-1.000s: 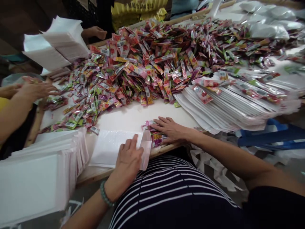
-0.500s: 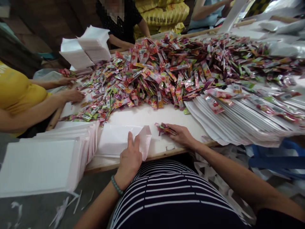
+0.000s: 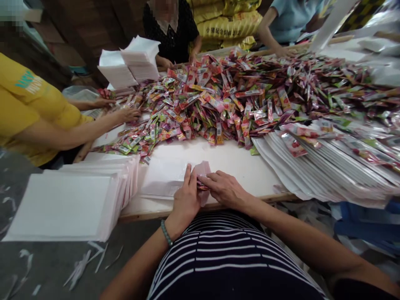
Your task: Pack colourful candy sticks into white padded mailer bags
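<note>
A white envelope [image 3: 162,177] with a pinkish inner flap lies flat on the table before me. My left hand [image 3: 186,202] holds it near its mouth, two fingers stretched over the top and the others curled. Between the fingers of my right hand [image 3: 228,189] is a bunch of small candy packets [image 3: 202,183], right at the envelope's mouth and close against my left fingertips. How far the packets reach inside is hidden by my hands. Beyond them spreads a large heap of red, pink and green packets [image 3: 212,104].
Stacked white envelopes [image 3: 65,200] overhang the table edge at left. Overlapping envelopes [image 3: 300,171] with packets on top fan out at right. A taller envelope stack [image 3: 140,60] stands at the back. Co-workers' hands [image 3: 128,114] reach into the heap from the left and far sides.
My right hand has moved left with the candy packets, from beside the envelope to its mouth. My left hand stays on the envelope. The view has shifted slightly.
</note>
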`<state>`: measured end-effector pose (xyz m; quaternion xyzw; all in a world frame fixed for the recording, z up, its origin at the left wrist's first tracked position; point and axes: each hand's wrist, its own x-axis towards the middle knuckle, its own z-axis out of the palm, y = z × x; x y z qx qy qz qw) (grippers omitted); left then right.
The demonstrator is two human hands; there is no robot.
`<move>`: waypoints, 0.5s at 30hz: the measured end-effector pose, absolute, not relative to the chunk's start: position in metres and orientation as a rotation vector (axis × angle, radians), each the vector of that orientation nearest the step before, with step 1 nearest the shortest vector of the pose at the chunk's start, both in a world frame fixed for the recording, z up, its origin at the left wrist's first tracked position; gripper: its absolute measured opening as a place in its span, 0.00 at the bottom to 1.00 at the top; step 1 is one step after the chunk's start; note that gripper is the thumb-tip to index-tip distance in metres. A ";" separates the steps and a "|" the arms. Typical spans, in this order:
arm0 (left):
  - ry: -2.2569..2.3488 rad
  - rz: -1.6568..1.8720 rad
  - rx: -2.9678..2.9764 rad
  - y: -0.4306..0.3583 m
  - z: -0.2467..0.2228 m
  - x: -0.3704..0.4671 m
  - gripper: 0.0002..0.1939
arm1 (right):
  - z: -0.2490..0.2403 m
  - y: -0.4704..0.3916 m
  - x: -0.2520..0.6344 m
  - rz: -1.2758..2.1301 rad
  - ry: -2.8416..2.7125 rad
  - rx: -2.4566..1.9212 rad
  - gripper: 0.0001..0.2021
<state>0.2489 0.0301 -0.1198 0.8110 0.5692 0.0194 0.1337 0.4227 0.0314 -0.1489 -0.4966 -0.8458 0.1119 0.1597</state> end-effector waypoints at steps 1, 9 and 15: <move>1.636 0.065 2.367 0.031 -0.120 0.250 0.40 | -0.147 0.032 0.421 0.360 -2.359 -1.488 0.25; 1.397 0.143 2.457 0.030 -0.119 0.256 0.41 | -0.140 0.043 0.400 0.509 -2.389 -1.575 0.11; 1.326 0.364 2.308 0.037 -0.108 0.259 0.45 | -0.105 0.072 0.393 0.833 -2.020 -1.775 0.06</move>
